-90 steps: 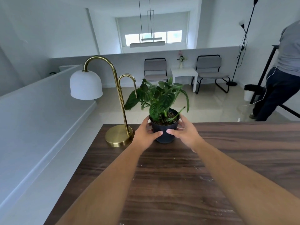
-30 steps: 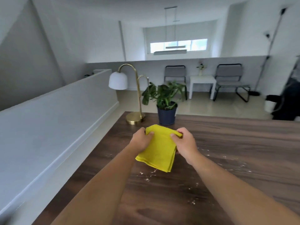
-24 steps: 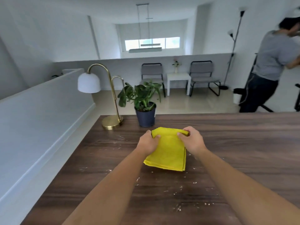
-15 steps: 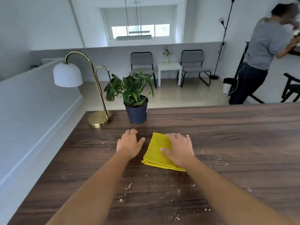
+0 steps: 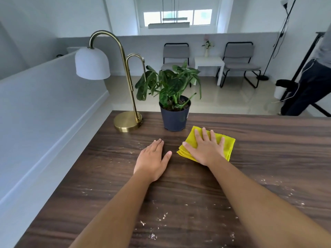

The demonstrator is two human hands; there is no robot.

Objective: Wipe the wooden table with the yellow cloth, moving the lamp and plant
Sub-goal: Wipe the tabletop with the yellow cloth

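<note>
Small white square side table (image 5: 209, 62) against low grey partition wall (image 5: 143, 42). Grey-cushioned black-framed chairs either side: one left (image 5: 176, 53), one right (image 5: 240, 56). Small vase with flowers (image 5: 206, 49) on top. Black floor lamp (image 5: 279, 33) further right. Person in dark trousers (image 5: 311, 83) beyond that. Long pendant light (image 5: 168, 25) overhead.

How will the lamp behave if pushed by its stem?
The lamp probably tips easily: tall thin stem, shade overhanging well off the round base. The smooth brass base likely slides on the table if pushed low.
</note>
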